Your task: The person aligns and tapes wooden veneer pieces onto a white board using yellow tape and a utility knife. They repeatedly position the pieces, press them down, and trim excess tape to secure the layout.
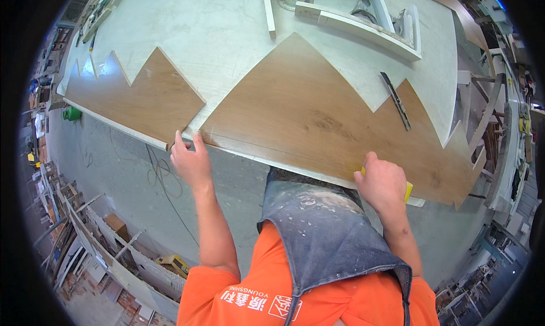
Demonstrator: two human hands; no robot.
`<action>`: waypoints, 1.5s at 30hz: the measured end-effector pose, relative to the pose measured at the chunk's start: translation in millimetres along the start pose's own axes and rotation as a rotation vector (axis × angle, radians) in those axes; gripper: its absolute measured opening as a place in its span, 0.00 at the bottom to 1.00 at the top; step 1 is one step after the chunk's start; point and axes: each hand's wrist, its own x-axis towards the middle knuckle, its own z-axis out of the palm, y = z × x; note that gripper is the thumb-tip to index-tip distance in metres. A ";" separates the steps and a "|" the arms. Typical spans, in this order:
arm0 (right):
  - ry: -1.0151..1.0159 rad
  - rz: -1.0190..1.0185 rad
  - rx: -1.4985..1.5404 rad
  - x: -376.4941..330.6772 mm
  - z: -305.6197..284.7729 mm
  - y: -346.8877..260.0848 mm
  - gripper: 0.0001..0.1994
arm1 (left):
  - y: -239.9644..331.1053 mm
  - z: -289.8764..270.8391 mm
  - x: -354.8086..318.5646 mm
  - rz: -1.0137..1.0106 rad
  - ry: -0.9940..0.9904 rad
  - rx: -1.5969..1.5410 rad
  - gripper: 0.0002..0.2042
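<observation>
A large wood-grain board (295,99) with a jagged, peaked upper edge lies on the white table in front of me. At its lower left corner is my left hand (192,161), thumb and a finger apart, fingertips at the board's edge. My right hand (383,181) is closed at the front edge, right of the middle. Yellow parts of a tool (409,191) show on both sides of that fist; the rest is hidden, so its exact kind is unclear. A thin dark line runs along the board near its front edge.
A second peaked wood-grain board (136,99) lies to the left. A black straight knife-like tool (395,100) rests on the large board. Behind are a white frame (363,39) and a round disc (292,0). Cables (162,170) and a green object (72,113) are below the table's left side.
</observation>
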 end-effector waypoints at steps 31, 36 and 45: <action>0.053 -0.067 0.188 -15.0 -2.9 45.7 0.17 | 85.0 50.2 -1.1 0.765 0.038 0.037 0.33; 0.106 -0.273 0.445 -24.2 3.0 98.0 0.21 | 183.6 53.9 -117.9 0.799 -0.091 -0.076 0.35; -0.095 -0.628 0.877 -2.2 36.8 193.3 0.28 | 231.6 61.8 -196.2 0.736 -0.019 -0.016 0.31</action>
